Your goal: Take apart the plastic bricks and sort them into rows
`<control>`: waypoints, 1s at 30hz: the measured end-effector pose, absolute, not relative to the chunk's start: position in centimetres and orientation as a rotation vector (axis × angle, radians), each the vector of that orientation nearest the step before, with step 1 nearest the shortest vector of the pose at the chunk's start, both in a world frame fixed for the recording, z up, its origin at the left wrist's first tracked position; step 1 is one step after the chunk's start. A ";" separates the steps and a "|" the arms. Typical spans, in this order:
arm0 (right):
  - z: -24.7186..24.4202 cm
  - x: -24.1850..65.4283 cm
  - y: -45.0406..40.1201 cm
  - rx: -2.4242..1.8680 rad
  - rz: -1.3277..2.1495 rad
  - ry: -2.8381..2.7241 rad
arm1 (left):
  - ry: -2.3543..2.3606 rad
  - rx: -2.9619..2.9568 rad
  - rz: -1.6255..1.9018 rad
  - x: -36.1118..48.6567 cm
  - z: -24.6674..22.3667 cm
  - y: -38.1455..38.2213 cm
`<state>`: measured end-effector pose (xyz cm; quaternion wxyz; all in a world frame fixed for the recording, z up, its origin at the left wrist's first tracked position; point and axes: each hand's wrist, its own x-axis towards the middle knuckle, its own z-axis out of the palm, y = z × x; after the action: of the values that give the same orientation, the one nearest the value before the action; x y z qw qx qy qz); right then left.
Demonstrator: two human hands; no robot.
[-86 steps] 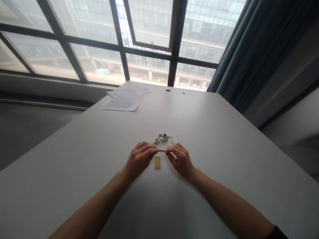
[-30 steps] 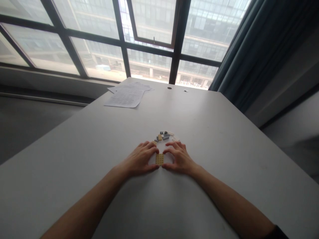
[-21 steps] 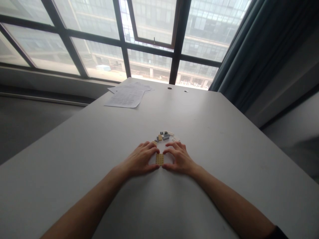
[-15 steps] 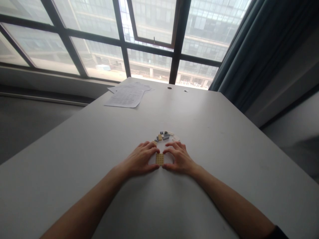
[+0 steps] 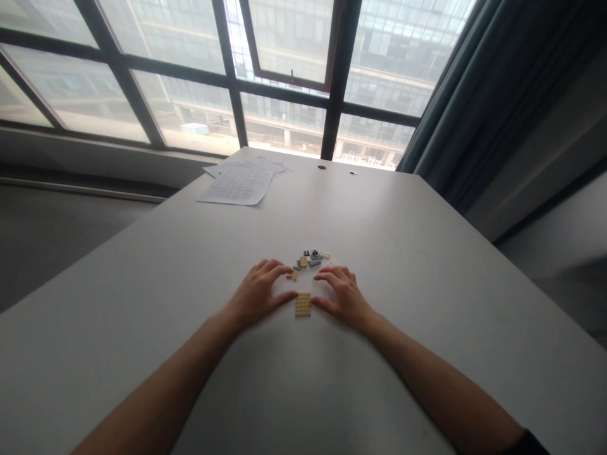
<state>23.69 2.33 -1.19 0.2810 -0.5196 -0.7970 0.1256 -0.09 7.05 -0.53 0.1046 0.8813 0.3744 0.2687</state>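
Note:
A tan studded building plate (image 5: 303, 304) lies flat on the white table between my hands. My left hand (image 5: 262, 292) is open to its left, thumb tip by the plate's upper left corner and fingertips close to a few small tan bricks (image 5: 293, 276). On the other side my right hand (image 5: 342, 296) is open too, thumb near the plate's right edge, fingers bent over the table. Just beyond the fingertips is a small pile of grey, tan, black and white bricks (image 5: 313, 259). Some white pieces are partly hidden behind my right hand.
Printed paper sheets (image 5: 237, 183) lie at the far left of the white table (image 5: 379, 234). Near its back edge are two small round holes, one of them a dark cable hole (image 5: 322, 167). Windows stand behind, and a dark blue curtain (image 5: 441, 107) hangs at the right.
My left fingers have moved away from the plate, up and left towards the small tan bricks. My right fingers have lifted off its side and spread. The plate stays nearly in place.

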 end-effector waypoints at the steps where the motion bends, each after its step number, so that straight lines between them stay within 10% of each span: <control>1: -1.2 23.8 2.5 -1.420 0.321 -2.098 | 1.204 2.587 0.856 -0.3 -0.8 7.4; 30: -0.3 24.7 10.7 -1.942 0.213 -1.928 | 1.380 2.734 0.722 -0.4 -1.8 8.0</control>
<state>24.69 10.66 -0.28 0.1973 -0.6936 -0.6886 0.0760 -0.40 8.02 -1.76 -0.0024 0.8689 0.4386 0.2293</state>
